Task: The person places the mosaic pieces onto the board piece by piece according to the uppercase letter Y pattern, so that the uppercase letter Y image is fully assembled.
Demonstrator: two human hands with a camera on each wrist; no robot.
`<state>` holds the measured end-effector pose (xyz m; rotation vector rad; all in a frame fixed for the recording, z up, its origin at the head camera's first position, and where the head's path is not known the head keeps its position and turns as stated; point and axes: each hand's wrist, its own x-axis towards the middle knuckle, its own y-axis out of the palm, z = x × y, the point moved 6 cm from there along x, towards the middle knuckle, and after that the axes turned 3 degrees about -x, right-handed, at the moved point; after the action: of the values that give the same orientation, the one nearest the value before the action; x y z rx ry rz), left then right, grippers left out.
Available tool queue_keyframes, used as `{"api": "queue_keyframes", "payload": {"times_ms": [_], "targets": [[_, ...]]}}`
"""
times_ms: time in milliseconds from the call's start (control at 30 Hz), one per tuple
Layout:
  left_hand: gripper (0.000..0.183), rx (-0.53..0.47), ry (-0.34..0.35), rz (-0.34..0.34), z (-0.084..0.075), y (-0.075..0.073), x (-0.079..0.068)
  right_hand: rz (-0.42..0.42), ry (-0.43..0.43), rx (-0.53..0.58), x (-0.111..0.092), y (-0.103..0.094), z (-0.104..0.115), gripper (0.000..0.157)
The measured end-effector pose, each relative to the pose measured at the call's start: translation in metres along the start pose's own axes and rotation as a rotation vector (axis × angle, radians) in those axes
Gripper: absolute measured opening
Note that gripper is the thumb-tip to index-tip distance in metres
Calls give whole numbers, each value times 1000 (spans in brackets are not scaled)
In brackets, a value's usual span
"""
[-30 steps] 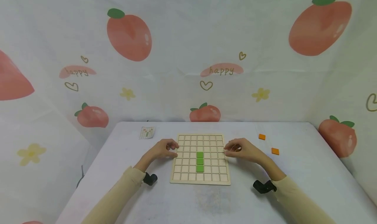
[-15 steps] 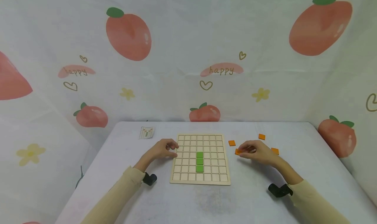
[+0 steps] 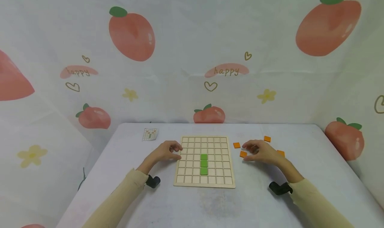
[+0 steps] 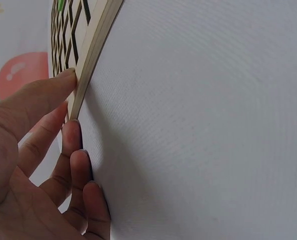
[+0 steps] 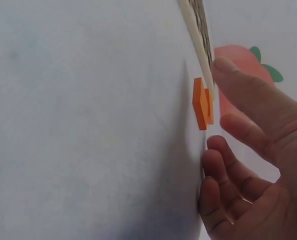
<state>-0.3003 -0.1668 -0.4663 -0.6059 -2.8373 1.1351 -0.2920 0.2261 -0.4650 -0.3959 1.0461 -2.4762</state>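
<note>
A wooden grid board (image 3: 186, 179) lies in the middle of the table, with three green square tiles (image 3: 204, 164) in a column on it. My left hand (image 3: 164, 152) rests at the board's left edge; in the left wrist view the thumb (image 4: 43, 97) touches the rim. Right of the board, my right hand (image 3: 260, 151) has its fingers apart and loosely bent, holding nothing. Just left of its fingertips lie an orange tile (image 3: 243, 154) and a second orange tile (image 3: 236, 145). The right wrist view shows the nearer orange tile (image 5: 200, 104) between hand and board.
Two more orange tiles lie farther right, one orange tile (image 3: 267, 139) behind the right hand and another orange tile (image 3: 281, 153) partly hidden by it. A small card with a printed grid (image 3: 149, 134) is at the back left. A patterned cloth (image 3: 180, 54) hangs behind the table.
My right hand has drawn back rightward from the board's edge, leaving two orange tiles in sight beside the board. Its fingers have come off the nearer tile. The left hand stays put.
</note>
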Motion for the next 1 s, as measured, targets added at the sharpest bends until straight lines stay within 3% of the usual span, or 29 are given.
{"api": "queue_keyframes", "payload": {"times_ms": [400, 733, 1000], "targets": [[30, 2, -1, -6, -1, -1, 0, -4, 65, 26, 7, 4, -2, 41], [30, 6, -7, -6, -3, 1, -1, 5, 103, 9, 8, 9, 1, 24], [30, 0, -9, -2, -2, 0, -1, 24, 25, 60, 13, 10, 8, 21]]}}
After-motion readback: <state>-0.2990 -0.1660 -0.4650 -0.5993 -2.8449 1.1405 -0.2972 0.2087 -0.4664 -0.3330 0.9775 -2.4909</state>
